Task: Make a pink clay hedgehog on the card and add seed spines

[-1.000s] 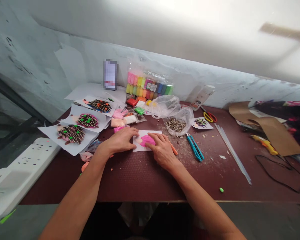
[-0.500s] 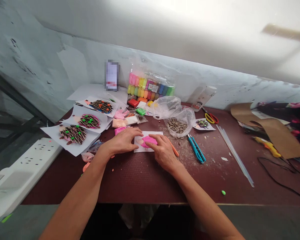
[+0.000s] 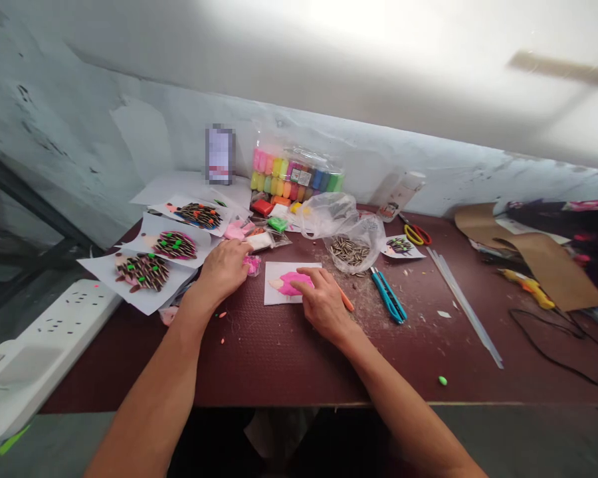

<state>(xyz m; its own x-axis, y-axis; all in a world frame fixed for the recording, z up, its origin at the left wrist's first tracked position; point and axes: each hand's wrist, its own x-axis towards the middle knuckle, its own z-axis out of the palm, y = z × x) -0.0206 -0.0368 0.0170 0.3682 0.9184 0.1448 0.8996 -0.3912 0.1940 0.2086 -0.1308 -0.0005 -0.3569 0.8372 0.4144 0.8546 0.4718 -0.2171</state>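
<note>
A white card (image 3: 272,294) lies flat on the table, bearing a pink clay shape with a pale pointed end (image 3: 292,283). My right hand (image 3: 327,307) rests at the card's right side, fingers apart, fingertips on or just over the pink clay. To the left, my left hand (image 3: 225,269) reaches over the soft clay packets with its fingers curled down. It covers the peach clay there, and what lies under its fingertips is hidden. A bag of bright pink clay (image 3: 252,265) sits beside its thumb. An orange stick-like tool (image 3: 347,300) lies partly behind my right hand.
Seed-covered hedgehog cards (image 3: 174,245) lie at left, near a white power strip (image 3: 54,325). Behind stand a multicoloured clay pack (image 3: 296,176) and a bag of striped seeds (image 3: 349,252). A teal cutter (image 3: 389,297), scissors (image 3: 416,234), glue sticks (image 3: 466,309) and glue gun (image 3: 531,287) lie right.
My left hand has moved left, off the card's edge and onto the clay packets. My right hand stays at the card, almost unmoved. The view has shifted slightly.
</note>
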